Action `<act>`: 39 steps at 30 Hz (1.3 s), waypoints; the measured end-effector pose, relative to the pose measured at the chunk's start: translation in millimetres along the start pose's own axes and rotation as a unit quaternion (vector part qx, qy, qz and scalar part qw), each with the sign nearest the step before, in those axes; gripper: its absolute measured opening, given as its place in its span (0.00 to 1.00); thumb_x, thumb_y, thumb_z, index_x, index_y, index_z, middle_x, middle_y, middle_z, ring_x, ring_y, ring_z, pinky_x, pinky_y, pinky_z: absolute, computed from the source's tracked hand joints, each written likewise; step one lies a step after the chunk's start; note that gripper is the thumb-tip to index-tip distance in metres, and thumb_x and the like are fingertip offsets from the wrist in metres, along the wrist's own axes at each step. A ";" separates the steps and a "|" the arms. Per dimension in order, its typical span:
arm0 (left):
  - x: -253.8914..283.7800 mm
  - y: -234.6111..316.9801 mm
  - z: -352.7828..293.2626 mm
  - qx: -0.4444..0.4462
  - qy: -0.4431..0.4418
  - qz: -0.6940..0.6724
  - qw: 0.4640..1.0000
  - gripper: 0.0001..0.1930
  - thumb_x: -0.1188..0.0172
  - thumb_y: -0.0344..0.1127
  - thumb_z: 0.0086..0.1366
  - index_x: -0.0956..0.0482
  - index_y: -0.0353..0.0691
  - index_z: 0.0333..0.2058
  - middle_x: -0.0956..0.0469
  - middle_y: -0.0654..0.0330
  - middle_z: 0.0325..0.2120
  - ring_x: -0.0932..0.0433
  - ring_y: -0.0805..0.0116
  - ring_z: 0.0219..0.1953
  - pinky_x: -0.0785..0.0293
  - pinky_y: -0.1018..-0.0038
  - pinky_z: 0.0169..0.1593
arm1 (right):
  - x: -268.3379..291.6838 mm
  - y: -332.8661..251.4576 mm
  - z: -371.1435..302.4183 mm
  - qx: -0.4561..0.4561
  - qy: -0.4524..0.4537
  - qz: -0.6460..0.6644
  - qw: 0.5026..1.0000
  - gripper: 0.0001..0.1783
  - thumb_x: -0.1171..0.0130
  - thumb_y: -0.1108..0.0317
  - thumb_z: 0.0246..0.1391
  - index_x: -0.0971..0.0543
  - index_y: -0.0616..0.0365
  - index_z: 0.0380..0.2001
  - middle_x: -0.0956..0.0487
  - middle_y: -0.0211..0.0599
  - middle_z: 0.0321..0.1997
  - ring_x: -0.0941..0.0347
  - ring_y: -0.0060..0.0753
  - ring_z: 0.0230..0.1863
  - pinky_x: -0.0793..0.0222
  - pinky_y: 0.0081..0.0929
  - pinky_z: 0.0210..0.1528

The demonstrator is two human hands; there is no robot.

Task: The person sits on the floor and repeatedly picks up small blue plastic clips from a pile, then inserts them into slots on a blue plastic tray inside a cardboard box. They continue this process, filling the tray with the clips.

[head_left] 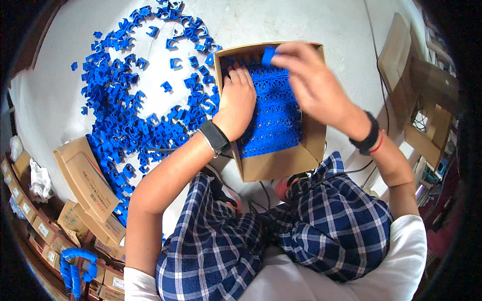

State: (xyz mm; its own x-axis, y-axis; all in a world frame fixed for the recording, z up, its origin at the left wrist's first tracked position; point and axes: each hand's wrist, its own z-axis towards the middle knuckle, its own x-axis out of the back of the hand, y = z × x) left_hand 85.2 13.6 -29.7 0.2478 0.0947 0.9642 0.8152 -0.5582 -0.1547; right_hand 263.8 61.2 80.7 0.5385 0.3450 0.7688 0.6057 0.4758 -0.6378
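Observation:
An open cardboard box (pixel 281 168) stands in front of me, packed with several rows of blue plastic pipe clips (pixel 273 113). My left hand (pixel 239 100) reaches inside its left part, fingers stretched toward the far left corner and resting on the clips there; its fingertips are partly hidden. Above the far side of the box, my right hand (pixel 314 83) pinches a single blue pipe clip (pixel 268 56) between thumb and fingers. That hand is somewhat blurred. Loose blue clips (pixel 113 100) lie heaped on the pale floor to the left of the box.
Flattened cardboard cartons (pixel 88 180) lean at the left beside the heap. Stacked small boxes (pixel 37 226) and a joined blue strip of clips (pixel 75 266) are at the lower left. Black cables (pixel 379 75) run over the floor on the right, near another open carton (pixel 427 140).

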 end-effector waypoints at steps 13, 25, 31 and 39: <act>-2.7 1.4 1.6 0.034 0.005 0.008 0.999 0.23 0.52 0.37 0.63 0.30 0.27 0.53 0.26 0.41 0.52 0.25 0.54 0.50 0.28 0.66 0.52 | -91.0 31.9 3.1 -0.116 -0.009 0.006 0.993 0.17 0.51 0.75 0.51 0.23 0.73 0.43 0.28 0.60 0.53 0.27 0.60 0.50 0.30 0.43 0.55; -1.1 -3.8 3.1 0.027 0.020 -0.009 0.999 0.21 0.48 0.36 0.61 0.30 0.26 0.48 0.25 0.45 0.45 0.23 0.57 0.46 0.23 0.72 0.44 | -108.2 37.1 14.5 -0.141 0.001 -0.008 0.990 0.18 0.51 0.74 0.52 0.25 0.71 0.46 0.29 0.61 0.54 0.28 0.62 0.51 0.28 0.44 0.53; 2.1 -3.5 3.4 0.031 0.021 -0.018 0.999 0.20 0.47 0.36 0.60 0.29 0.27 0.47 0.25 0.52 0.38 0.24 0.62 0.41 0.24 0.74 0.40 | -106.1 34.0 15.2 -0.170 0.003 -0.012 0.985 0.17 0.51 0.73 0.53 0.24 0.69 0.46 0.29 0.60 0.54 0.26 0.62 0.47 0.27 0.46 0.51; 3.7 -3.5 3.3 0.022 -0.017 -0.033 0.999 0.18 0.47 0.35 0.59 0.27 0.30 0.45 0.27 0.54 0.37 0.26 0.64 0.41 0.25 0.75 0.41 | -110.0 36.6 14.6 -0.166 0.016 -0.024 0.986 0.18 0.52 0.73 0.54 0.24 0.69 0.46 0.27 0.57 0.53 0.27 0.61 0.49 0.28 0.45 0.51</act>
State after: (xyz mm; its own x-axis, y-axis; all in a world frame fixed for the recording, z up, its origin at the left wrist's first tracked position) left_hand 85.1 18.7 -26.3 0.2105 0.1584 0.9647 0.8527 -0.5124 -0.1019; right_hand 218.2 52.5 -26.5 0.5194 0.3005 0.8000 0.7866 0.1977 -0.5849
